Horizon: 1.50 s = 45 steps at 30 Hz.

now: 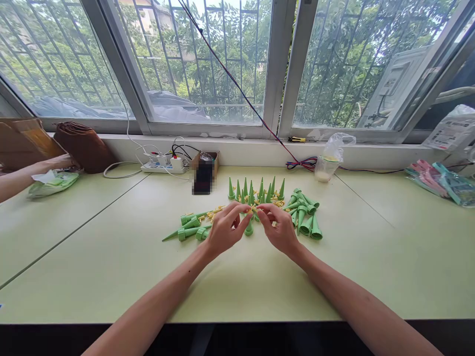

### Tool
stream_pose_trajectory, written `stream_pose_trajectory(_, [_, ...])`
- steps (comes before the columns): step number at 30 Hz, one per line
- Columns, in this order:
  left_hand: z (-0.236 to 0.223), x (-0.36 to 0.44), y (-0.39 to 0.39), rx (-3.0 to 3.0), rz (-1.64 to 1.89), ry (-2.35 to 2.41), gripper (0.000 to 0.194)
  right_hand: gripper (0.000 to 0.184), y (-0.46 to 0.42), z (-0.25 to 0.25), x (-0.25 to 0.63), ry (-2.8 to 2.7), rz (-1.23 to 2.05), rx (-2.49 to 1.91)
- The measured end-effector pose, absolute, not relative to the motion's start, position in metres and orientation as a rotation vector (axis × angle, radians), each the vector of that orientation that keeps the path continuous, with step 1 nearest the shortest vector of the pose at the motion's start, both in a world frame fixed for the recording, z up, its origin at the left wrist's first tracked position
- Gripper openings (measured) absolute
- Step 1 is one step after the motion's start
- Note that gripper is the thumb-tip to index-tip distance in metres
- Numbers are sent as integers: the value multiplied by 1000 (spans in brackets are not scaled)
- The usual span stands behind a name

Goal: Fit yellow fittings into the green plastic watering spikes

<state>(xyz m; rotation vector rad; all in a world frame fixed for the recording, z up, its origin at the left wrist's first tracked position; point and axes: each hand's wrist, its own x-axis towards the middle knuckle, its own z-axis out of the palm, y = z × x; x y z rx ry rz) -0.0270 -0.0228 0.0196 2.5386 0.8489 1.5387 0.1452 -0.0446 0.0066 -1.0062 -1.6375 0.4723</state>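
Observation:
My left hand (226, 227) is closed around a green cone-shaped spike (249, 228), whose wide end pokes out below the fingers. My right hand (279, 226) pinches a small yellow piece (253, 209) at the fingertips, meeting the left hand's fingers. Behind the hands, several green cones (256, 190) stand upright in a cluster. More green cones (305, 215) lie in a pile to the right, and others (189, 226) lie flat to the left. Small yellow pieces (212, 213) are scattered among them on the pale green table (111, 247).
Another person's hand (55, 162) rests at the far left by a green packet (54, 182) and a brown bag (83, 145). A power strip (163, 165) with cables, a small box (204, 170), a plastic bag (330, 158) and coloured packets (441, 182) line the window sill side.

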Motion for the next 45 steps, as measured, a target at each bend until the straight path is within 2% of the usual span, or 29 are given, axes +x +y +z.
stream_pose_trajectory(26, [14,-27,-23,2633,1456,752,7,21,-50,9,143,-1713,656,-901])
stream_pose_trajectory(35, [15,-27,-21,2605,1465,737,13,18,-47,7,142,-1597,562,-973])
stream_pose_trajectory(37, [17,-28,-22,2559,1505,812,8,17,-44,6,144,-1524,522,-1009])
stream_pose_trajectory(38, [19,-29,-22,2535,1534,876,9,16,-43,6,146,-1495,506,-1023])
stream_pose_trajectory(40, [20,-30,-22,2498,1572,1038,28,16,-41,7,148,-1457,479,-1048])
stream_pose_trajectory(42, [21,-31,-21,2474,1568,1187,39,16,-40,7,149,-1450,455,-1076])
stream_pose_trajectory(45, [20,-32,-19,2458,1521,1261,35,16,-40,7,149,-1468,425,-1107])
